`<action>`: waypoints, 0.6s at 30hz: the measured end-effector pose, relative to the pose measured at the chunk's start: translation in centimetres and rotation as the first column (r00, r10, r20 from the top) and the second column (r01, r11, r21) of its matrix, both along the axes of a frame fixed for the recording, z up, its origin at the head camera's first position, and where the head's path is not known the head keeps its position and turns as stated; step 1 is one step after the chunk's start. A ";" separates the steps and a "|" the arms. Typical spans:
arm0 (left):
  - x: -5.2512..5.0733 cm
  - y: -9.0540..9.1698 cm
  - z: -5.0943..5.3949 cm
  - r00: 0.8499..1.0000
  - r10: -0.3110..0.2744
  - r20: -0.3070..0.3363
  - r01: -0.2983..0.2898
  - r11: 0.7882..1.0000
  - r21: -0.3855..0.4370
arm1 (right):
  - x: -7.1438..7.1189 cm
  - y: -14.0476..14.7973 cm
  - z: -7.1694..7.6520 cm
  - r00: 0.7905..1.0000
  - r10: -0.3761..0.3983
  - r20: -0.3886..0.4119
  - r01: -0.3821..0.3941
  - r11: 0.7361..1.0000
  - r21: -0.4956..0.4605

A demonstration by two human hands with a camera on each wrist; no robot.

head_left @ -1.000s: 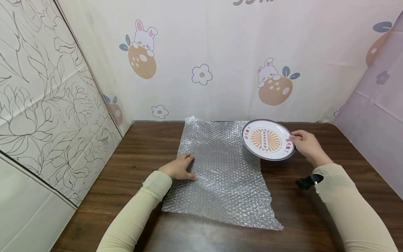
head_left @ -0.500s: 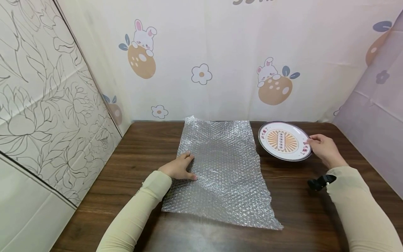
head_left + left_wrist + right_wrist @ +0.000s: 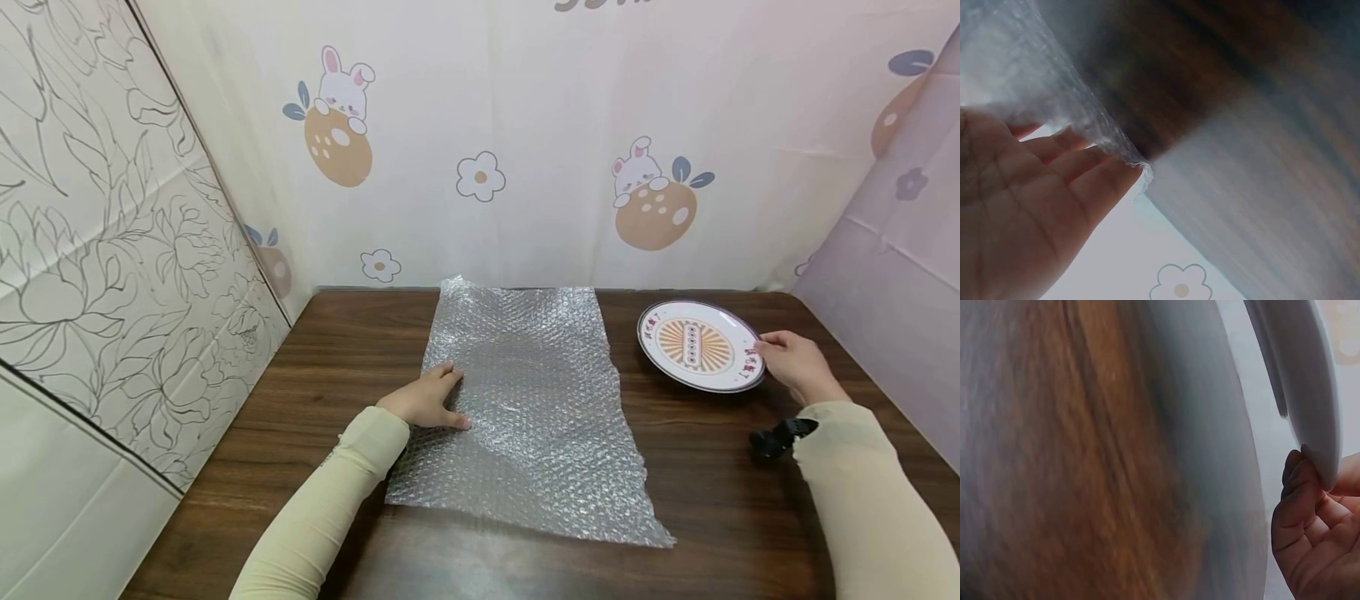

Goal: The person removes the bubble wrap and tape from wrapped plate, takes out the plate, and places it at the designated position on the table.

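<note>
A white plate (image 3: 701, 346) with a dark rim, orange sunburst and red lettering is at the right of the head view. My right hand (image 3: 798, 365) pinches its right edge, thumb on top. In the right wrist view, fingers (image 3: 1300, 506) curl under the plate's rim (image 3: 1313, 381); whether its base touches the table I cannot tell. A sheet of clear bubble wrap (image 3: 540, 417) lies flat in the middle. On its left edge rests my left hand (image 3: 426, 400), fingers spread and thumb apart. The left wrist view shows these fingers (image 3: 1094, 181) extended against the bubble wrap's edge (image 3: 1054, 69).
The dark wooden table (image 3: 337, 350) runs back to a white patterned curtain (image 3: 480, 100). A panel with line-drawn flowers (image 3: 112, 250) borders the left side, and a pale curtain (image 3: 900, 250) the right. A black strap (image 3: 780, 437) sits on the right wrist.
My right hand has carried the plate rightward, off the bubble wrap's right edge, and lowered it toward the table. The left hand and the bubble wrap have stayed put.
</note>
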State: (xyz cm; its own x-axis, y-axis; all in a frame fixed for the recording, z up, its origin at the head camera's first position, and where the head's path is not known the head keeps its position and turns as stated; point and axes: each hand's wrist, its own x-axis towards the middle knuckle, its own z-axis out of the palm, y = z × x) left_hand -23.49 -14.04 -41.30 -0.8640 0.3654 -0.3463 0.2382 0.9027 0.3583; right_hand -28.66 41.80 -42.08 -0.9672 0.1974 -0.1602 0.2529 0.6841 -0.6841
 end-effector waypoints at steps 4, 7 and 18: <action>0.0 -0.1 0.0 1.000 0.003 0.005 -0.003 1.000 0.004 | 0.1 0.6 -0.3 1.000 -0.007 0.014 0.008 1.000 -0.011; 0.1 0.0 0.1 1.000 0.002 0.005 -0.002 1.000 0.007 | 0.2 1.0 -0.6 1.000 -0.006 0.024 0.006 1.000 -0.005; 0.1 0.0 0.1 1.000 0.003 0.003 -0.003 1.000 0.000 | 0.5 1.9 -1.2 0.999 0.003 0.041 -0.004 0.999 0.034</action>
State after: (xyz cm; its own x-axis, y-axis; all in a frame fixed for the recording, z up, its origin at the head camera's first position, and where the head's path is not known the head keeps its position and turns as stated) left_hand -23.41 -14.06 -41.15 -0.8643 0.3629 -0.3484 0.2345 0.9033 0.3593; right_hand -28.11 43.67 -43.24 -0.9606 0.1998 -0.1932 0.2778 0.7078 -0.6495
